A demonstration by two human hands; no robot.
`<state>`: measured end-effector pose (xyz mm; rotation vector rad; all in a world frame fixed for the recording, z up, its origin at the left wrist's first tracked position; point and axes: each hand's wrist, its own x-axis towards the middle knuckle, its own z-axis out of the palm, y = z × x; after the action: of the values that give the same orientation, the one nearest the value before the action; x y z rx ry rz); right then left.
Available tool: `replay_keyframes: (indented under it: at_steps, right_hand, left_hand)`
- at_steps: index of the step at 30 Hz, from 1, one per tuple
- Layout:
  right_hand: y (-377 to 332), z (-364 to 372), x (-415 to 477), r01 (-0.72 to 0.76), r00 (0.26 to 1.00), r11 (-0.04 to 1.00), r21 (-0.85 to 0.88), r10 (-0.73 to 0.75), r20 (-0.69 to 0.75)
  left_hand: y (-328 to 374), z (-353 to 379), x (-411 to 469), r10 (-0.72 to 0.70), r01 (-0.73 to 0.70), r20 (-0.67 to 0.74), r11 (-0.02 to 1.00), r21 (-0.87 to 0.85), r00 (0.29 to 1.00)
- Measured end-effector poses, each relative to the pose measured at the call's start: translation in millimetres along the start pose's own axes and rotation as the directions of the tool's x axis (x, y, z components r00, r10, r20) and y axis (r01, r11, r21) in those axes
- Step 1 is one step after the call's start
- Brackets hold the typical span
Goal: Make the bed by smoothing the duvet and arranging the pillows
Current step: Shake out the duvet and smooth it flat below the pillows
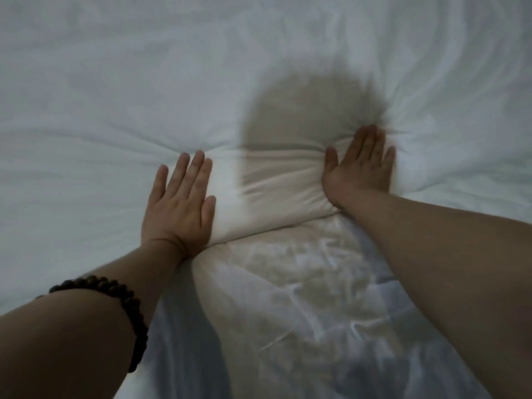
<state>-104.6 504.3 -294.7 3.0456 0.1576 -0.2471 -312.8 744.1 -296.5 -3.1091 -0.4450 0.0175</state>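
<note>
A white duvet [115,96] fills almost the whole view, with soft creases radiating from where my hands press. My left hand [180,204] lies flat on it, fingers straight and together, pushing down left of centre. My right hand [359,165] is also flat with fingers spread, pressing the duvet right of centre. Between the two hands the fabric bulges up into a puffed ridge [273,185]. No pillow is visible.
Below the ridge lies a more crumpled stretch of white bedding [302,298] with many small folds. A rounded shadow [305,110] falls on the duvet beyond my hands. A dark beaded bracelet [126,300] circles my left forearm.
</note>
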Motion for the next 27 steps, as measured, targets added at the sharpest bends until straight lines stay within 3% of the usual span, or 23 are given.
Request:
replay_keyframes:
  at_steps: [3, 5, 7, 9, 12, 15, 18, 21, 27]
  right_hand:
    - [3, 0, -1, 0.070, 0.998, 0.997, 0.027, -0.070, -0.008]
    - [14, -1, -5, 0.132, 0.991, 0.990, 0.047, -0.133, 0.021]
    - [23, 1, -7, 0.195, 0.981, 0.978, 0.071, -0.195, 0.000]
    - [27, -2, -6, 0.217, 0.975, 0.964, 0.151, -0.221, 0.010]
    - [43, -4, 0, 0.288, 0.956, 0.942, 0.171, -0.294, 0.013]
    - [81, -2, 19, 0.408, 0.912, 0.905, 0.117, -0.408, -0.024]
    - [140, -7, 75, 0.256, 0.964, 0.962, 0.094, -0.247, -0.100]
    - [199, -16, 132, 0.088, 0.996, 0.994, 0.059, -0.086, -0.035]
    - [207, -8, 139, 0.080, 0.995, 0.996, 0.036, -0.077, -0.063]
  left_hand:
    - [6, -8, -4, -0.063, 0.062, 0.027, 0.997, 0.044, 0.998]
    - [22, -12, 3, -0.201, 0.201, 0.052, 0.980, 0.018, 0.978]
    - [64, -16, 26, -0.445, 0.447, 0.046, 0.894, -0.032, 0.894]
    - [132, -19, 60, -0.527, 0.525, 0.012, 0.845, -0.098, 0.850]
    - [218, -10, 91, -0.342, 0.339, -0.014, 0.935, -0.099, 0.939]
    - [227, -3, 91, -0.291, 0.290, -0.014, 0.956, -0.047, 0.957]
    - [219, 3, 92, -0.280, 0.278, -0.029, 0.959, -0.053, 0.960]
    - [221, 3, 94, -0.276, 0.274, -0.030, 0.959, -0.069, 0.961]
    - [219, 6, 95, -0.296, 0.291, -0.041, 0.952, -0.092, 0.954]
